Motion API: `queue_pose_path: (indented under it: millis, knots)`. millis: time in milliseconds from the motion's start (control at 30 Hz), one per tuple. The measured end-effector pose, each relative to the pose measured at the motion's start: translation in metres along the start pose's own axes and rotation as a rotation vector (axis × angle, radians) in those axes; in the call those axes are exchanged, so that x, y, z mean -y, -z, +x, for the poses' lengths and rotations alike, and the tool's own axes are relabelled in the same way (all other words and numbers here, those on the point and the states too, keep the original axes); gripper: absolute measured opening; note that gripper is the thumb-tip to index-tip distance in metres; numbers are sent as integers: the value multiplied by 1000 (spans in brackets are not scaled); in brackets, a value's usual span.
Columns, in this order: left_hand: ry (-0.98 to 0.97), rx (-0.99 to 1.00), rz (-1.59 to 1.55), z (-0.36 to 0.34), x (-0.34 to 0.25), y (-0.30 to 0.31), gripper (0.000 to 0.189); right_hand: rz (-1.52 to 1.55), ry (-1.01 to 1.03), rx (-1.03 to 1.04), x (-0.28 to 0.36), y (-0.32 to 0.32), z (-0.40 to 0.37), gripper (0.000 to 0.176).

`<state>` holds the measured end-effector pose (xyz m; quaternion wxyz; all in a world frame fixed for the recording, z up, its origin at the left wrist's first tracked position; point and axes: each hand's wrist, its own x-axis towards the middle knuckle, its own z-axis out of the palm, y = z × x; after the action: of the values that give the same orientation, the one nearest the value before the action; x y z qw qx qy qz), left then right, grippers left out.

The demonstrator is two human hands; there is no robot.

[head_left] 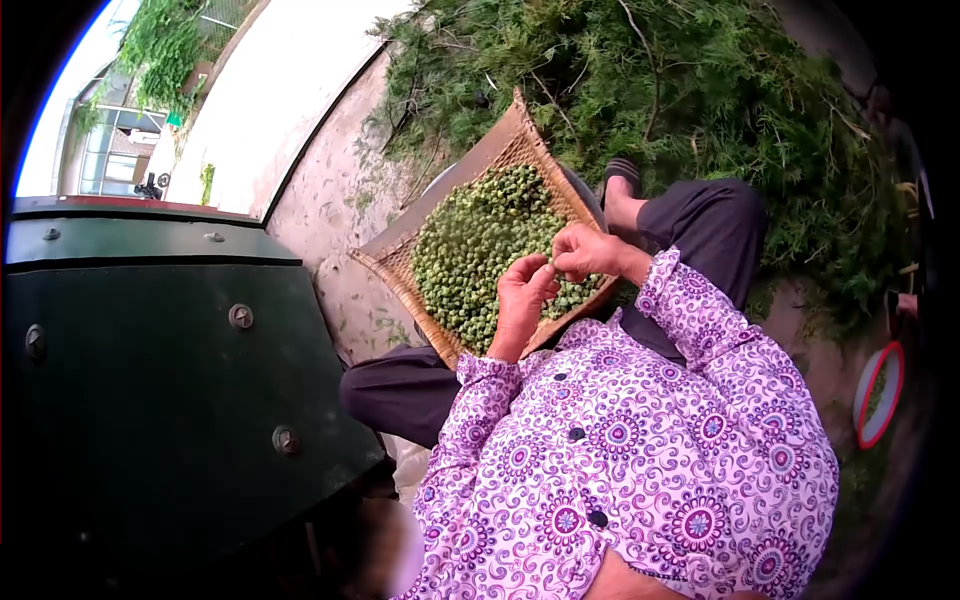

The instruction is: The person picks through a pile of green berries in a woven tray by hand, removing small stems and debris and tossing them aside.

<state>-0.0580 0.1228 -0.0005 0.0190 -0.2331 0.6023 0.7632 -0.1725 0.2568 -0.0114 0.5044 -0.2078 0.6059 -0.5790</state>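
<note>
A woven winnowing basket [400,275] rests at my lap, tilted in the view. Many small round green seed cones or berries [480,245] are heaped inside it. Above the basket's near right part, my left hand [520,300] is closed in a pinch, fingertips up. My right hand [590,250] meets it there, also pinching with thumb and forefinger. The fingertips of both hands touch or nearly touch. Whatever lies between them is too small to make out. Under the hands, part of the green heap is hidden.
Cut evergreen branches [660,80] cover the ground ahead and to the right. A dark green metal panel with studs [160,370] stands close on the left. A round container with a red rim [899,375] sits at far right. Bare concrete [330,190] shows left of the basket.
</note>
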Motion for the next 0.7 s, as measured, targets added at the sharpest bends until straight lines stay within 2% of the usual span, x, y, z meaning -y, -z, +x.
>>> queue_pose_path:
  millis: [167,267,300,333,367,433,467,500,567,633,700]
  knots:
    - [-40,42,-56,0,-1,0,12,55,40,6,-4,10,0,9]
    - [-35,31,-9,-6,-3,3,11,303,110,-57,1,31,-1,7]
    - [-36,30,-11,-7,2,8,11,354,208,-161,5,39,-4,8]
    - [-20,97,125,-7,11,15,11,102,264,-447,16,48,-9,14]
    - [-4,162,261,-9,20,23,11,-524,347,-805,21,58,-16,19]
    - [170,260,602,-19,14,25,18,-703,526,-996,-27,90,5,19]
    - [168,262,653,-21,21,27,20,-1132,603,-882,-49,103,20,15]
    - [166,262,702,-23,28,27,22,-790,440,-735,-17,75,1,14]
    - [212,237,691,-29,20,21,23,-823,528,-518,-21,41,1,13]
    - [201,236,654,-30,20,21,27,-993,303,-303,-38,19,7,10]
    - [220,244,641,-31,17,24,29,-1003,388,-304,-51,4,11,10]
